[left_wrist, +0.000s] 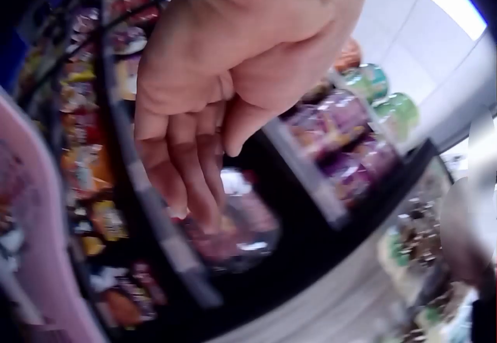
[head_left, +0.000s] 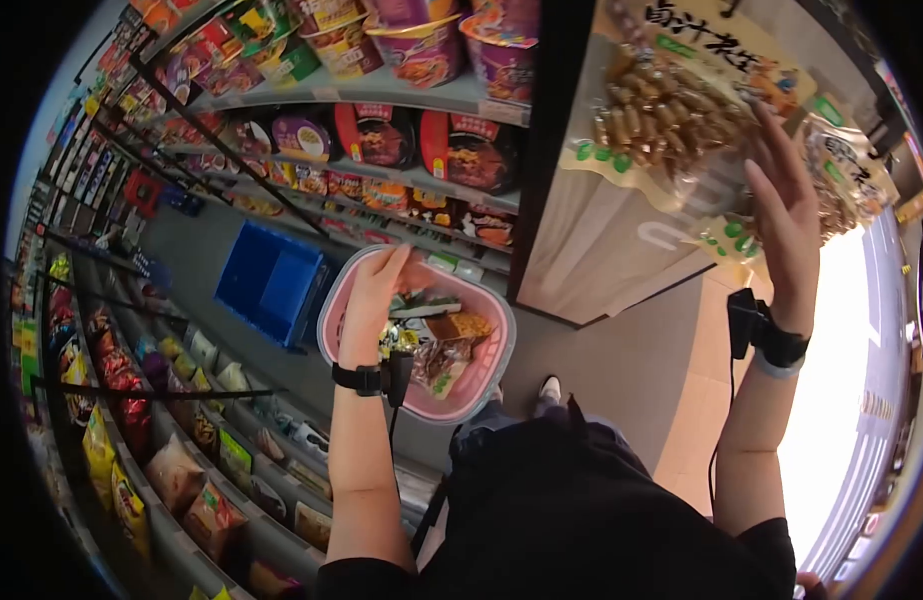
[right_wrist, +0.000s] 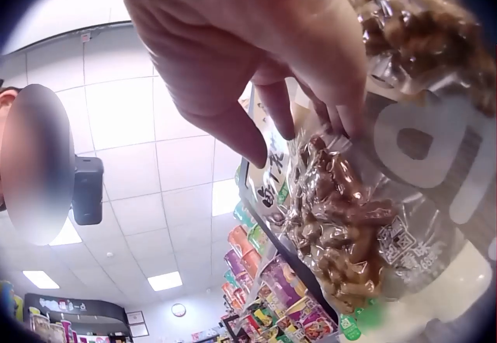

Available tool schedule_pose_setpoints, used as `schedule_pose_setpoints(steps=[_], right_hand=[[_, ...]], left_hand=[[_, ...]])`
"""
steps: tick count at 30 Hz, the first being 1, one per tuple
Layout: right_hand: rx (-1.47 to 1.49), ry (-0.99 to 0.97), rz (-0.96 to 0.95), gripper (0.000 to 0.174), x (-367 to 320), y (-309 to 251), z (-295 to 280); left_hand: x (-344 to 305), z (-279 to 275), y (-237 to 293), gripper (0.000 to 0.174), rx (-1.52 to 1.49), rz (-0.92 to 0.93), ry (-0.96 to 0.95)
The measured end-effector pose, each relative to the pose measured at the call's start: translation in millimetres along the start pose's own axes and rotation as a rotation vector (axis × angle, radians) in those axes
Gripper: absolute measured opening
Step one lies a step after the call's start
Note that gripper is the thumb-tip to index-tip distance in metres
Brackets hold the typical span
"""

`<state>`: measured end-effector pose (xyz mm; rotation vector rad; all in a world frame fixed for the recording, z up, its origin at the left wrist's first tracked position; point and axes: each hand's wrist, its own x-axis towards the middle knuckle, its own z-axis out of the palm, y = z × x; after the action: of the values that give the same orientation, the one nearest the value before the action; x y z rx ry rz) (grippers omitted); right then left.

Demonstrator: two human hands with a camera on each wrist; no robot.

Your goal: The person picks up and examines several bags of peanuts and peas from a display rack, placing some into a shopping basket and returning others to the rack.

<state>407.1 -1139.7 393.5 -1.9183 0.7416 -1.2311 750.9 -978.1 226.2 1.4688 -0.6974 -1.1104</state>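
My right hand [head_left: 787, 215] is raised beside a hanging bag of peanuts [head_left: 662, 120], its fingers extended and reaching over the bag's right edge. In the right wrist view, the fingertips are right at the top of the clear bag [right_wrist: 338, 226], whose brown peanuts show through. A second peanut bag [head_left: 840, 170] hangs just beyond that hand. My left hand [head_left: 382, 285] is over the pink basket [head_left: 494, 370], fingers loosely bent with nothing between them. Several packaged foods [head_left: 447, 350] lie in the basket. In the left wrist view, the fingers overlap a shelved instant meal bowl [left_wrist: 248, 230].
A wood-patterned end panel [head_left: 582, 250] stands behind the bags. Shelves of cup noodles [head_left: 414, 50] rise ahead. On the floor sits a blue crate [head_left: 267, 280], and racks of bagged snacks [head_left: 172, 470] line the left side.
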Motion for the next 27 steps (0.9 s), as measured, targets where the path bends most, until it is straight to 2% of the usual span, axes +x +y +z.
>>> schedule_pose_setpoints(steps=[2,3,4,5,6,7,8,10,11,14,15,16,18,19,20,22,23,24,25,26,27], right_hand=[[-0.030,0.044,-0.017,0.054,-13.1,-1.0,15.7],[-0.076,0.143,-0.020,0.057,-19.7,-5.1,26.9],[-0.122,0.242,-0.024,0.060,-27.1,-7.7,35.0],[-0.119,0.283,-0.036,0.062,-38.1,-4.6,40.6],[-0.177,0.275,-0.116,0.061,-47.5,-0.6,47.1],[-0.186,0.272,-0.089,0.060,-60.5,5.6,52.1],[-0.197,0.272,-0.062,0.060,-75.1,13.1,55.9],[-0.176,0.162,0.165,0.059,-106.3,30.7,55.3],[-0.159,0.121,0.253,0.059,-119.3,37.2,58.2],[-0.168,0.041,0.480,0.058,-160.3,60.4,56.5],[-0.186,0.060,0.552,0.058,-168.5,60.0,58.0],[-0.212,0.060,0.585,0.057,-178.6,62.9,56.6],[-0.242,0.059,0.639,0.055,-194.1,66.1,54.1],[-0.244,0.065,0.650,0.055,-198.8,66.6,54.0],[-0.257,0.061,0.685,0.052,-202.5,67.0,53.6],[-0.274,0.057,0.728,0.050,-210.1,67.9,52.5],[-0.309,0.016,0.736,0.048,-213.2,69.1,52.5],[-0.344,-0.027,0.742,0.046,-214.5,69.9,53.1],[-0.358,-0.016,0.744,0.039,-214.2,68.8,57.0],[-0.356,-0.024,0.748,0.039,-217.0,71.0,56.8],[-0.385,-0.092,0.740,0.036,-221.0,75.8,56.0]], left_hand=[[11.0,-74.3,-137.5,0.025,0.085,-0.116,0.142],[9.2,-82.0,-181.9,0.024,0.101,-0.246,0.187],[4.7,-85.8,-208.9,0.024,0.117,-0.376,0.231],[0.6,-78.7,-219.1,0.024,0.112,-0.386,0.226],[-1.2,-61.9,-227.6,0.027,-0.068,-0.579,0.346],[-3.2,-47.4,-235.3,0.030,-0.247,-0.771,0.465],[-3.3,-39.0,-247.5,0.030,-0.247,-0.780,0.458],[4.9,-24.0,-279.3,0.039,-0.483,-0.737,0.512],[14.1,-17.0,-291.6,0.026,-0.552,-0.733,0.552],[39.0,-14.3,-357.0,0.030,-0.639,-0.675,0.429],[37.9,-3.8,-346.9,0.048,-0.542,-0.385,0.411],[36.2,-4.1,-335.4,0.048,-0.541,-0.395,0.407],[31.3,-8.2,-301.1,0.033,-0.368,-0.518,0.349],[29.6,-7.9,-278.9,0.026,-0.326,-0.609,0.435],[30.7,-18.1,-301.7,0.026,-0.320,-0.616,0.429],[23.1,-53.7,-365.6,0.032,-0.149,-0.518,0.671],[11.1,-62.6,-372.1,0.032,-0.148,-0.525,0.670],[0.2,-69.6,-374.9,0.025,0.361,-0.457,0.469],[-6.6,-74.1,-378.6,0.027,0.854,-0.368,0.242],[-10.8,-69.6,-378.6,0.027,0.854,-0.377,0.245],[-13.7,-58.1,-375.6,0.036,1.107,-0.434,0.120]])
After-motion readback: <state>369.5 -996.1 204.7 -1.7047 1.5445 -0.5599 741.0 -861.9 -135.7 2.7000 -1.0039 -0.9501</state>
